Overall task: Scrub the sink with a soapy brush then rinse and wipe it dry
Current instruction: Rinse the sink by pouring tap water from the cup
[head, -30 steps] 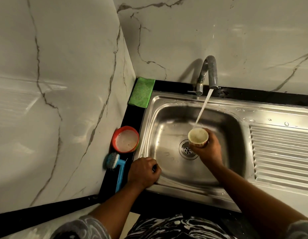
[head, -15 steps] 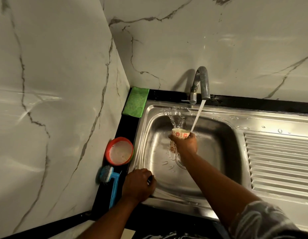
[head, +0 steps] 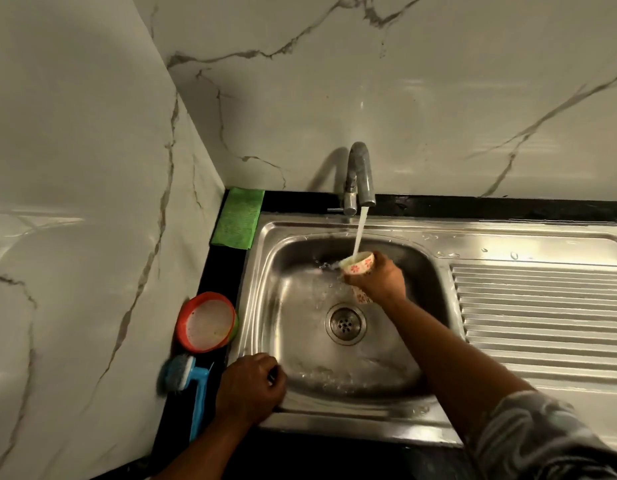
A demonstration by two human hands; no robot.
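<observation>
Holding cup (head: 360,263) under tap (head: 361,174), right hand (head: 381,281) grip clamped; left hand (head: 248,389) on sink (head: 334,420) rim, grip unclear.

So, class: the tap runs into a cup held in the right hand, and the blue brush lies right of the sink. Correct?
Not quite: the head view shows the blue brush lying left of the sink, on the black counter. The tap does run into the cup held in the right hand.
</observation>
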